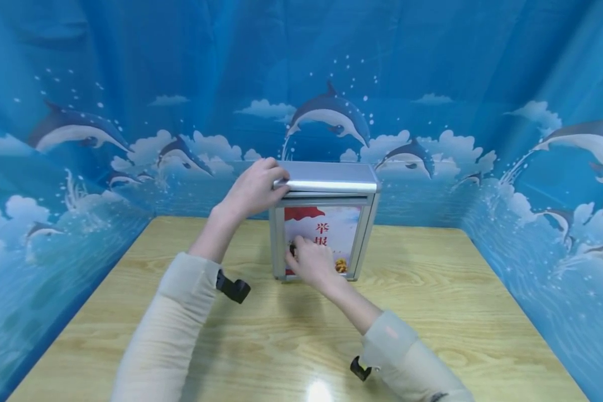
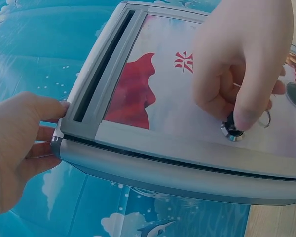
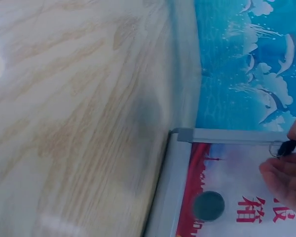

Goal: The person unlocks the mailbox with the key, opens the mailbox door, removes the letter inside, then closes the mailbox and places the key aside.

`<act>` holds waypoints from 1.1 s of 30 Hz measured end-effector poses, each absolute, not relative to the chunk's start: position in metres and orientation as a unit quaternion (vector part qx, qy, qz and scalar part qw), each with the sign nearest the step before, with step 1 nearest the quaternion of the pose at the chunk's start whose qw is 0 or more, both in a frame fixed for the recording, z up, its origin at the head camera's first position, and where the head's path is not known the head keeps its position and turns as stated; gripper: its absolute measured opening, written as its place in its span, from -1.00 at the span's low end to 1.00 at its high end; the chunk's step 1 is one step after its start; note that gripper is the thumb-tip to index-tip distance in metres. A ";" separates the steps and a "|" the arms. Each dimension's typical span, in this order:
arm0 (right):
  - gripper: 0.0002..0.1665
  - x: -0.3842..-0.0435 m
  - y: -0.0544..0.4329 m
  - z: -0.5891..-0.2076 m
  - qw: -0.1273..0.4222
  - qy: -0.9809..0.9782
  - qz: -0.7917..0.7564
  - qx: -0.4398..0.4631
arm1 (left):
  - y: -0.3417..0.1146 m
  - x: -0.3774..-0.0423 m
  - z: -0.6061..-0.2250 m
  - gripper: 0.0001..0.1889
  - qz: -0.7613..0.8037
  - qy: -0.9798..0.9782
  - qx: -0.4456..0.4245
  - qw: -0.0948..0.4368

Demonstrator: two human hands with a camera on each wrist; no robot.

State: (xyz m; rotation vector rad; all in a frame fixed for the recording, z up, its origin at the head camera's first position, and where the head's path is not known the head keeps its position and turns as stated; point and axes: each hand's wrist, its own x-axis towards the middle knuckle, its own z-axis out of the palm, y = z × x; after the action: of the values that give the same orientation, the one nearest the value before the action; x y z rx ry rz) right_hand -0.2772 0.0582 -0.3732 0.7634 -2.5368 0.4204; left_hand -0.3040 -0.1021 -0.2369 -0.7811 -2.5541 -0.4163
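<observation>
A silver metal letter box point(image 1: 331, 173) stands upright on the table, its front bearing a poster point(image 1: 341, 220) with red characters. My left hand point(image 1: 255, 187) grips the box's upper left corner, thumb at the front edge and fingers round the side. Low on the left of the front, my right hand point(image 1: 314, 262) pinches a black-headed key point(image 3: 287, 147) at the lock point(image 2: 232, 132). A thin key ring point(image 3: 275, 149) hangs from the key. How far the key sits in the lock is hidden by the fingers.
A wood-grain table point(image 1: 432, 312) lies under the box. Blue curtains with dolphins point(image 1: 326, 114) enclose the back and both sides. Along the box's top front runs a narrow dark slot point(image 2: 106, 64). A grey round spot point(image 3: 208, 206) shows on the poster.
</observation>
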 end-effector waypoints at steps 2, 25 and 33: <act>-0.80 -0.276 0.063 -0.369 0.197 -0.915 0.182 0.303 | -0.102 -0.303 -0.236 -0.76 -0.151 -0.922 -0.281 0.220; -0.81 -0.246 0.129 -0.367 -0.050 -0.835 0.375 0.400 | -0.104 -0.303 -0.233 -0.76 -0.146 -0.925 -0.275 0.216; -0.74 -0.239 0.162 -0.376 -0.191 -0.791 0.455 0.362 | -0.101 -0.301 -0.238 -0.76 -0.156 -0.924 -0.276 0.214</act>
State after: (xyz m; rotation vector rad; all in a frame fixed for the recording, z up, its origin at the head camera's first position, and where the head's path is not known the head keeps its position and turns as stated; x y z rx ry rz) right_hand -0.2394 0.1617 -0.3760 1.3019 -2.8408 1.6346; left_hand -0.3015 -0.1007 -0.2384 -0.7665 -2.5631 -0.4326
